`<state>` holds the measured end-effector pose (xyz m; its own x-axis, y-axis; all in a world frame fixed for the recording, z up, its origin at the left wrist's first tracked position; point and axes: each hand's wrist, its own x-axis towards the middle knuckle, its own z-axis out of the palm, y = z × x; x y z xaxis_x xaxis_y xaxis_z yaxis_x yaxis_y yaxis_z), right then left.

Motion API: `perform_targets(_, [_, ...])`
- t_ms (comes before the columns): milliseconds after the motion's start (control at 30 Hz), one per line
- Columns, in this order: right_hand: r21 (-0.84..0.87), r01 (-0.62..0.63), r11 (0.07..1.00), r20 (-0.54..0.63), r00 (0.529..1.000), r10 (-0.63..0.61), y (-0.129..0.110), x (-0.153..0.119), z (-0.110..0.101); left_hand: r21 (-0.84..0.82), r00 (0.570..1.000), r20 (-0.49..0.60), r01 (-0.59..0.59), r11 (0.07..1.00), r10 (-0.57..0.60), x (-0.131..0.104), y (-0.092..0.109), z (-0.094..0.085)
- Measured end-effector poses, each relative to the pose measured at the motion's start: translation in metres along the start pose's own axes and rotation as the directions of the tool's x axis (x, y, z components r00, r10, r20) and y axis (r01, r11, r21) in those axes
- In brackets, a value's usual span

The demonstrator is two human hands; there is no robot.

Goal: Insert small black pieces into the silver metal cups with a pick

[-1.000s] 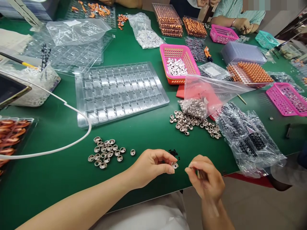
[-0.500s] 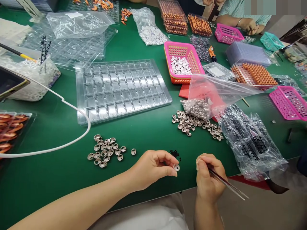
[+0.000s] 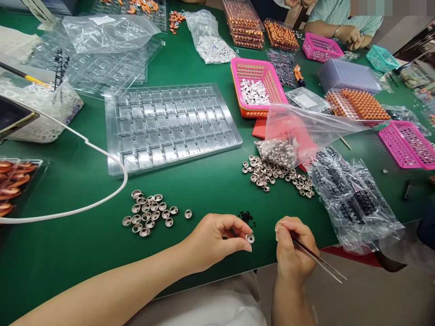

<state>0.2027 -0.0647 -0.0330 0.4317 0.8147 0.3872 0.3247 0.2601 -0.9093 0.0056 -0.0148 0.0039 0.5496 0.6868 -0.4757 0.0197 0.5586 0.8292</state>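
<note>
Between thumb and fingertips, my left hand (image 3: 217, 237) pinches a small round metal cup (image 3: 249, 238) with a dark spot in its middle. My right hand (image 3: 295, 246) is closed around a pair of tweezers (image 3: 321, 261), whose tips point down and away to the right; its thumb and forefinger are pressed together. Just beyond the left fingertips lies a little heap of tiny black pieces (image 3: 245, 217). Similar metal cups (image 3: 149, 213) are spread on the green table left of my left hand. More loose metal cups (image 3: 263, 174) lie beyond both hands, beside a zip bag (image 3: 278, 151) of them.
A clear compartment tray (image 3: 173, 127) lies past my left hand. Pink baskets (image 3: 280, 86) and a plastic bag of black parts (image 3: 353, 203) stand to the right. A white cable (image 3: 115, 158) loops across the left side. Another person's hands (image 3: 351, 36) are at the far right.
The view has shifted very slightly. My left hand still pinches the metal cup; my right hand, with the tweezers, is a touch further left.
</note>
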Motion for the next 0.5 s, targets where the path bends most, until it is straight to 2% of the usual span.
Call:
perform_targets(233, [-0.004, 0.017, 1.0, 0.03, 0.999, -0.017, -0.002, -0.001, -0.001, 0.009, 1.0, -0.009, 0.025, 1.0, -0.025, 0.0, 0.001, 0.001])
perform_targets(333, [0.055, 0.099, 0.994, 0.163, 0.981, -0.107, -0.006, 0.001, -0.006, 0.025, 1.0, -0.011, 0.018, 1.0, -0.017, 0.0, 0.001, 0.001])
perform_targets(400, [0.092, 0.197, 0.976, 0.328, 0.92, -0.216, -0.01, 0.004, -0.009, 0.039, 1.0, -0.008, -0.011, 0.999, 0.011, -0.001, 0.0, 0.001])
perform_targets(500, [0.08, 0.343, 0.936, 0.539, 0.775, -0.33, -0.015, 0.01, -0.014, 0.085, 0.996, -0.005, -0.087, 0.993, 0.088, -0.001, -0.003, 0.0])
